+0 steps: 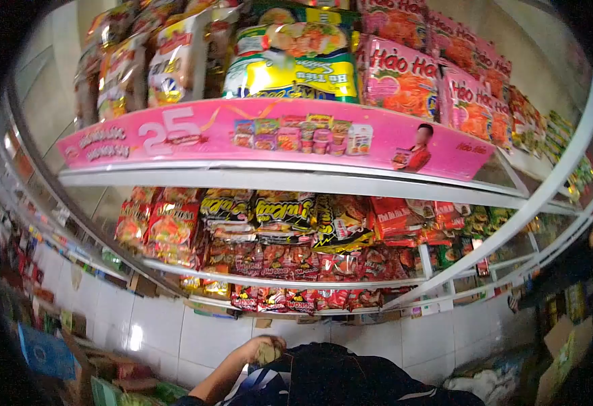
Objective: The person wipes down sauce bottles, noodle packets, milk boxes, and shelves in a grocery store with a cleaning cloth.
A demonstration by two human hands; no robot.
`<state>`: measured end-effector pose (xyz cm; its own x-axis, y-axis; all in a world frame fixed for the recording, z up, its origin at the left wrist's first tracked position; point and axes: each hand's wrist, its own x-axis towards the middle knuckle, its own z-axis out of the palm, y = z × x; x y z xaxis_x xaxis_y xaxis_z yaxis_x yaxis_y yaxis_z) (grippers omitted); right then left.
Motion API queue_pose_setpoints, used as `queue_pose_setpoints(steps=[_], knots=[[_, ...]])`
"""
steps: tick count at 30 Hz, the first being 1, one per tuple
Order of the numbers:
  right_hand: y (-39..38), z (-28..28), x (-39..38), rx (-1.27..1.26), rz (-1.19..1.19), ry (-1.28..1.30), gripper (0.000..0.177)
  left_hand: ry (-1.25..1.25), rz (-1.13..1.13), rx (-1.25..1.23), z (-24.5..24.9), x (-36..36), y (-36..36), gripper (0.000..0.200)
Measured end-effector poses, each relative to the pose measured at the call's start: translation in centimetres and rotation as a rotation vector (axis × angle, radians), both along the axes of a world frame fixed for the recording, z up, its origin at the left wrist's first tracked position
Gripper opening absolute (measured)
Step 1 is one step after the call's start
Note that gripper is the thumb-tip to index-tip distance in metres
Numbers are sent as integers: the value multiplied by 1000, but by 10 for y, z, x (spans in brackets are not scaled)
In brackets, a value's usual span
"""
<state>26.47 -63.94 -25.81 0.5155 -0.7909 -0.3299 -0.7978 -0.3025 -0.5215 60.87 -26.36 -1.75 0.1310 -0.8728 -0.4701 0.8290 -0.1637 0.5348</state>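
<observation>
My left hand (254,347) is low in the view, held close to my body above the tiled floor. Its fingers are curled round a small dull yellow-green item (267,353), whose kind I cannot make out. My right hand does not show. In front of me stands a shelf unit (296,177) stocked with instant noodle packets. Pink noodle packets (404,81) fill the upper right, a large yellow-green packet (293,64) stands mid-shelf, and brown-and-white packets (174,61) are at the upper left. Black-and-yellow noodle packets (283,211) lie on the shelf below.
A pink promotional strip (269,135) runs along the upper shelf's front. Metal shelf posts (492,250) slant down on the right. Cardboard boxes (567,345) stand at the lower right, and a blue box (46,352) is at the lower left. White tiles (154,325) cover the floor.
</observation>
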Motion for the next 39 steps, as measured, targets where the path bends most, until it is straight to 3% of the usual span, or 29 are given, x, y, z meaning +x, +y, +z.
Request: queue_pose_setpoints(steps=[1,2,4,5,7,9,11,12,15,18,20,21,23,25,26,27,28,31,32,35,39], knots=[[26,1,-8,105,-42,89,26,-62,-109,191,-2,0,6,22],[48,3,-13,199,-84,155,26,-69,-140,190,1,5,11,22],[81,10,-18,334,-148,240,26,-411,-278,142,13,15,23,20],[93,13,-21,373,-177,252,26,-413,-308,144,21,21,26,20],[116,20,-26,435,-239,251,26,-226,-421,443,50,34,27,17],[133,27,-30,466,-301,219,26,-328,-458,401,58,38,32,18],[153,34,-36,478,-374,169,25,-518,-626,190,43,49,43,22],[162,37,-38,482,-409,145,25,-642,-564,214,56,47,43,24],[202,46,-50,502,-497,105,25,-532,-628,369,95,48,30,24],[240,54,-60,538,-564,101,25,-626,-892,148,81,66,36,30],[262,57,-65,567,-597,109,25,-686,-946,35,86,70,39,31],[272,58,-69,581,-609,117,25,-529,-827,138,104,67,39,30],[290,57,-75,610,-629,133,25,-372,-718,241,80,70,49,29],[308,60,-78,636,-653,139,25,175,-442,-70,-11,84,73,29],[314,59,-80,645,-662,142,25,72,-315,-165,16,68,61,33],[319,59,-80,655,-667,140,25,87,-412,171,8,64,42,33],[324,58,-81,663,-672,136,25,126,-413,175,29,56,19,34],[329,58,-80,675,-673,126,25,32,-628,-277,107,21,-44,37],[329,58,-79,677,-668,122,25,-66,-825,-121,120,15,-68,36],[327,56,-77,687,-632,117,25,-128,-852,-386,146,-27,-103,39],[312,52,-70,720,-552,126,25,-191,-883,-421,147,-24,-106,41]])
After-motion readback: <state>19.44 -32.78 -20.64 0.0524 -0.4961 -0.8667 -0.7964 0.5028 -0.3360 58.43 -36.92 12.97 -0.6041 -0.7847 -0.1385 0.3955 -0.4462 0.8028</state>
